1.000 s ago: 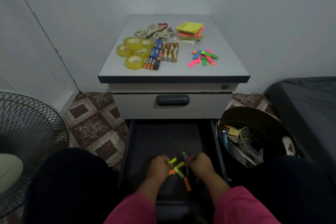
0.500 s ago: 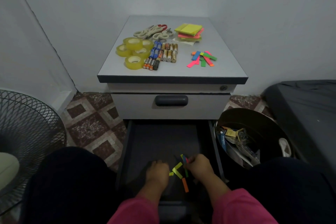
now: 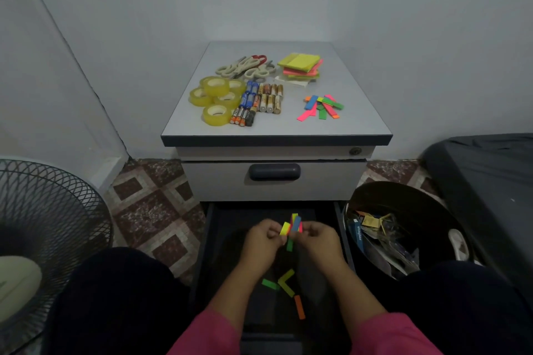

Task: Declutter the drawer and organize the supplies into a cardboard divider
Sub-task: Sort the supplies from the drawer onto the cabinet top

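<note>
Grey cabinet top (image 3: 360,112) bears supplies; both hands' fingers (image 3: 269,235) pinch coloured tabs (image 3: 292,226) above the drawer (image 3: 219,228).

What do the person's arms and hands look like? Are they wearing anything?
Both arms wear pink sleeves that stop short of the wrists, so the forearms are bare. The left hand and right hand are bare too: no gloves, and no rings, watch or bracelets that I can see. The picture is dim, so tiny details may be hidden.

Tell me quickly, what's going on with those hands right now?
Left hand and right hand pinch coloured tabs. Loose tabs lie in open drawer. Nothing blocking.
</note>
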`<state>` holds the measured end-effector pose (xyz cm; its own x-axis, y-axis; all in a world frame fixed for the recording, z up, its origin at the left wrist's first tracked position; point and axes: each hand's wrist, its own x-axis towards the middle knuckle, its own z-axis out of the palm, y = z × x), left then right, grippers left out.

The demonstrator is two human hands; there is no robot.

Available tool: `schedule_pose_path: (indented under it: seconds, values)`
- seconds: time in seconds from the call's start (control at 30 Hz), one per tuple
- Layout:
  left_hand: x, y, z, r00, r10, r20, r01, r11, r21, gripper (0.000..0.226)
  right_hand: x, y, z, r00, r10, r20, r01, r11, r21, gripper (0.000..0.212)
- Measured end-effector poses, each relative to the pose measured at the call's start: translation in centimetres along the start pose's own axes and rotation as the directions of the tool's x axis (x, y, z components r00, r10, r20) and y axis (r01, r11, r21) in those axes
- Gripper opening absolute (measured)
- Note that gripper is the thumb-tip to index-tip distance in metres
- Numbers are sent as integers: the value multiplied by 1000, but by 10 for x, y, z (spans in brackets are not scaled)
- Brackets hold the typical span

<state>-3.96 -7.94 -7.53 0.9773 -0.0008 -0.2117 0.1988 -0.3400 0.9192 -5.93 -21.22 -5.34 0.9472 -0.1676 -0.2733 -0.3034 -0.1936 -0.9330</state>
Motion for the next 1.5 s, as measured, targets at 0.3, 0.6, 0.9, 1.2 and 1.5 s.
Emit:
schedule_pose_path:
  seconds: [0.3, 0.6, 0.9, 1.2, 1.5]
  values:
    - [-7, 136, -19, 876, 407, -260, -460, 866, -195, 16, 5, -121, -41, 848, -422, -320, 471, 878, 90, 9]
    - [55, 226, -16, 760, 553, -341, -505, 833, 226, 14, 68, -203, -77, 833, -478, -279, 362, 852, -379, 22]
    - [80, 225, -4, 775, 568, -278, -461, 808, 366, 31, 97, -216, -76, 882, -437, -178, 310, 821, -480, 28]
    - [71, 218, -13, 714, 635, -293, -617, 770, 165, 27, 73, -193, -73, 760, -566, -318, 453, 813, -365, 32]
    - [22, 124, -11, 517, 814, -266, -785, 574, 231, 21, 18, -88, -45, 582, -740, -337, 602, 670, -434, 16]
